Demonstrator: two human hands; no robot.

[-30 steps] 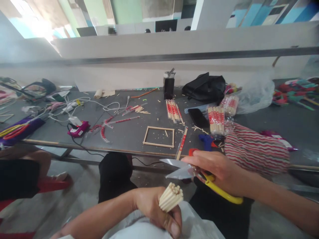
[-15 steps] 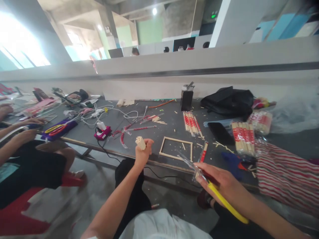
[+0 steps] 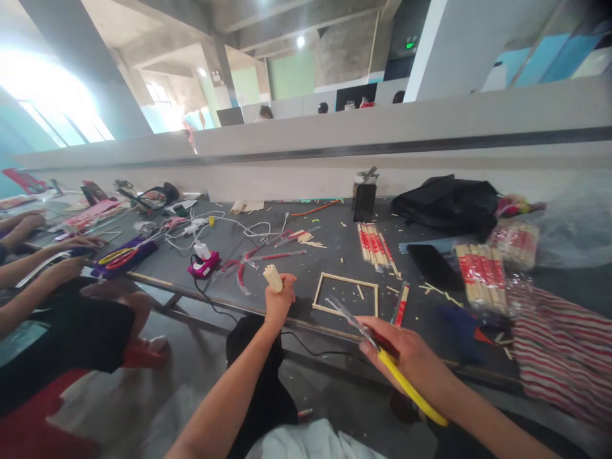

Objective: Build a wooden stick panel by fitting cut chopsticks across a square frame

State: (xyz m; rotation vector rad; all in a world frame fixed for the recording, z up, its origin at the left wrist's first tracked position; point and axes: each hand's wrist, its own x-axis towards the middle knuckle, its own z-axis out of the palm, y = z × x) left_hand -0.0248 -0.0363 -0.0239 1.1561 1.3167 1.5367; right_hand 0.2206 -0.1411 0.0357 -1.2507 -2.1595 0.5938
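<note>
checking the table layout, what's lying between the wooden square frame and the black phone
In the head view, a wrapped pair of chopsticks with red print lies between the wooden square frame and the black phone, amid scattered wood scraps on the table.

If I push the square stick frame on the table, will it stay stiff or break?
The stick frame looks thin and light, so it would probably slide easily on the grey table. Its corners seem its weak points; a sideways push might skew or break it.

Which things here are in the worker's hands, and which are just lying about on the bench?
In hand:
left hand grips a bundle of sticks
right hand holds yellow-handled scissors

Lying about:
stick frame
wrapped chopsticks
black phone
black bag
pink charger
</note>
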